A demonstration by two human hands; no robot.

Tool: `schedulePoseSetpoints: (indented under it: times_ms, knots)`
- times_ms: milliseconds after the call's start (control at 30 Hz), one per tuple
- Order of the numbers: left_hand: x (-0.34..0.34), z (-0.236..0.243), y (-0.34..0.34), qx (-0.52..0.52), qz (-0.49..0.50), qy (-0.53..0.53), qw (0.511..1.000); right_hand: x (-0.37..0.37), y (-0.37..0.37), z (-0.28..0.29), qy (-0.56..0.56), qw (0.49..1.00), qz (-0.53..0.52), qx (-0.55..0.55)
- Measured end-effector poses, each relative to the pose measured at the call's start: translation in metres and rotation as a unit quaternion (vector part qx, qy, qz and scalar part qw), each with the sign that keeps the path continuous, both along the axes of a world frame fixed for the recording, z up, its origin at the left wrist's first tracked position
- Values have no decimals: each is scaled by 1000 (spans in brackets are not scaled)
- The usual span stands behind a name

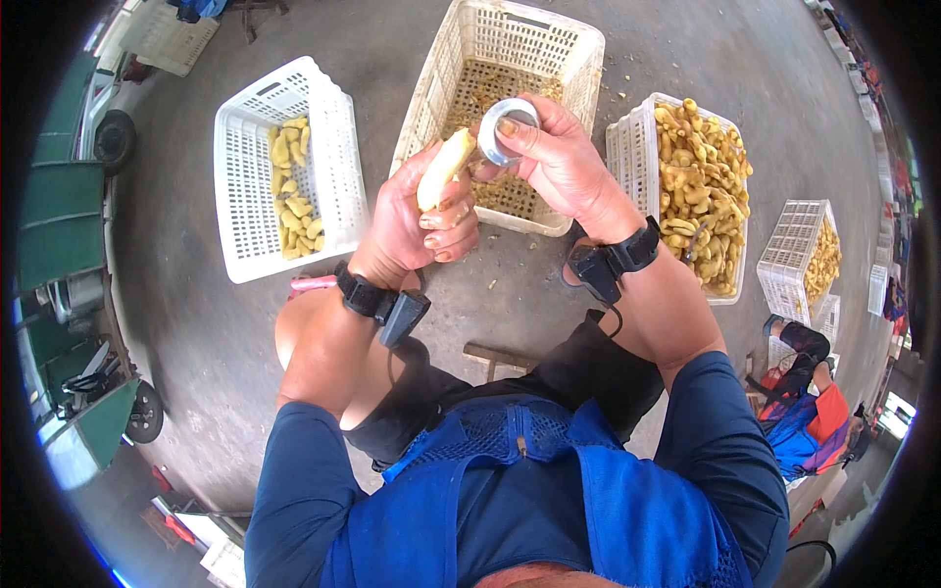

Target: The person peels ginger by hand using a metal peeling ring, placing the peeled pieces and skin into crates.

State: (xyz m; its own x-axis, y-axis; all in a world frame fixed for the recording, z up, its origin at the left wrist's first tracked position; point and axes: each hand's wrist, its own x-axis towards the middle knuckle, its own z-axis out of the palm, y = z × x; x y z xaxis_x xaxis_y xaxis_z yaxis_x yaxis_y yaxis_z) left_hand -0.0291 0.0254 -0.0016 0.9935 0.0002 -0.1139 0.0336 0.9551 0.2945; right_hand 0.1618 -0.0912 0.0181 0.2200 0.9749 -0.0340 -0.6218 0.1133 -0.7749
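My left hand point(423, 218) is closed around a pale, peeled piece of ginger point(446, 169), its upper end pointing toward my right hand. My right hand point(569, 167) grips a shiny metal ring point(487, 137), thumb across its rim, right beside the ginger's tip. Whether ring and ginger touch, I cannot tell. Both hands are above the near part of a white middle crate point(421, 93) with brown peel scraps point(480, 86) on its bottom. To the left, a white crate point(238, 196) contains peeled yellow ginger point(296, 211). Unpeeled ginger point(701, 176) fills the crate point(637, 147) at right.
Further right stands another crate point(781, 257) of ginger, near a seated person point(809, 421). A wooden stool edge point(500, 356) shows between my legs. Green machinery with wheels point(145, 410) lines the left side. Another white crate point(172, 37) is at the far left.
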Motion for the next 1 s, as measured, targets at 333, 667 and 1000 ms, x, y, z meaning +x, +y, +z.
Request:
schedulePoseSetpoints:
  times_ms: [333,667,1000]
  knots:
    - [2,11,-1,131,18,110,985,-1,0,0,-92,995,-17,-37]
    - [3,5,-2,76,35,98,992,0,-1,-3,-94,995,-22,-37]
    - [5,-1,0,95,-11,92,991,1,-5,1,-202,979,-32,-25]
